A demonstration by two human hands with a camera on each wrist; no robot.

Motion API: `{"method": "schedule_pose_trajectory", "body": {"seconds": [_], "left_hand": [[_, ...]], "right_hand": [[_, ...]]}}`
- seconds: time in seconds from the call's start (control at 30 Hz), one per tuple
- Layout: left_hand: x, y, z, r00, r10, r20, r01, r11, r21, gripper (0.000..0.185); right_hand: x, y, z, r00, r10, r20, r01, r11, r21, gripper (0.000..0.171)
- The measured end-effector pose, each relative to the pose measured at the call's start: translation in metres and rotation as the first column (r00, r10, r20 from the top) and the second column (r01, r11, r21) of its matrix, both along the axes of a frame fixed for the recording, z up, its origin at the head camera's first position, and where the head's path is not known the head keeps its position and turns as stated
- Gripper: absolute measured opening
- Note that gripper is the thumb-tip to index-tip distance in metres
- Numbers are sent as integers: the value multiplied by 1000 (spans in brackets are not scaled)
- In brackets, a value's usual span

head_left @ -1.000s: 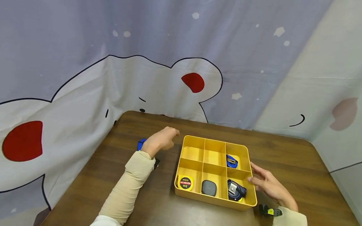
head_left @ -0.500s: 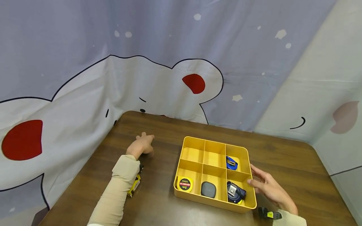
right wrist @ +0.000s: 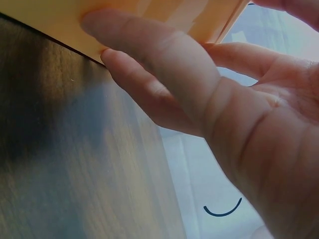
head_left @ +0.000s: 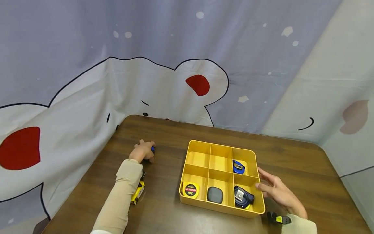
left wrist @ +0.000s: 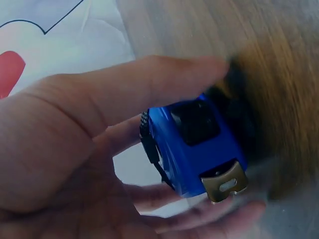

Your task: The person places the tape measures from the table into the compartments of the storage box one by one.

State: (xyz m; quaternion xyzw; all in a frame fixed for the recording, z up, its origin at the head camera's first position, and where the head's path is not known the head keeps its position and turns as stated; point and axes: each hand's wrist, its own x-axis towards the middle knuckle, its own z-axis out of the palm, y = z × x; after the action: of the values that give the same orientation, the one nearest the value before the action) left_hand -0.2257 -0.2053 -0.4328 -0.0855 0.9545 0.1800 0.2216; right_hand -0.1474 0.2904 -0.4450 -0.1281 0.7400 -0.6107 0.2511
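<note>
My left hand (head_left: 142, 152) is at the table's left side, gripping a blue tape measure (left wrist: 199, 144) with a black button and a metal end hook. Its thumb crosses the top of the case, with the fingers around the other side. My right hand (head_left: 281, 193) holds the right wall of a yellow divided box (head_left: 220, 210), thumb at the rim. Inside the box lie a yellow tape measure (head_left: 191, 189), a dark grey rounded case (head_left: 215, 195), a dark tape measure (head_left: 242, 197) and a second blue tape measure (head_left: 238, 167).
A yellow and black tape measure (head_left: 138, 192) lies beside my left forearm on the wooden table (head_left: 163, 208). The box's back left and back middle compartments hold nothing. A printed curtain (head_left: 157, 81) hangs along the table's back and left edges.
My left hand has moved left and down onto the blue tape measure and taken hold of it. The right hand and the box stay in place.
</note>
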Motion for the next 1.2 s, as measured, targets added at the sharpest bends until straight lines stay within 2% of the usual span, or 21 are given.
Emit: {"method": "schedule_pose_trajectory", "body": {"seconds": [0.13, 0.23, 0.43, 0.6, 0.73, 1.0, 1.2], "left_hand": [[0, -2, -1, 999, -27, -36, 27, 1000, -6, 53], [0, -4, 0, 998, -32, -61, 33, 999, 8, 48], [1, -6, 6, 995, -47, -88, 49, 999, 22, 50], [4, -4, 12, 988, -42, -148, 49, 998, 42, 55], [5, 0, 20, 981, -56, -187, 65, 997, 43, 57], [9, 11, 38, 980, -104, -170, 103, 995, -16, 58], [14, 23, 52, 972, -127, -198, 126, 992, -18, 52]], "right_hand": [[0, 0, -1, 1000, -12, -2, 12, 1000, 4, 73], [0, 0, -1, 1000, -18, 0, 18, 1000, 4, 74], [-1, 0, 0, 1000, -16, 0, 16, 1000, 19, 74], [0, 0, -1, 1000, -20, 0, 20, 1000, 19, 74], [1, 0, -1, 1000, -24, 14, 24, 1000, 8, 74], [0, -1, 0, 1000, -18, 0, 18, 1000, 9, 73], [0, 0, 0, 1000, -16, 0, 16, 1000, 11, 73]]}}
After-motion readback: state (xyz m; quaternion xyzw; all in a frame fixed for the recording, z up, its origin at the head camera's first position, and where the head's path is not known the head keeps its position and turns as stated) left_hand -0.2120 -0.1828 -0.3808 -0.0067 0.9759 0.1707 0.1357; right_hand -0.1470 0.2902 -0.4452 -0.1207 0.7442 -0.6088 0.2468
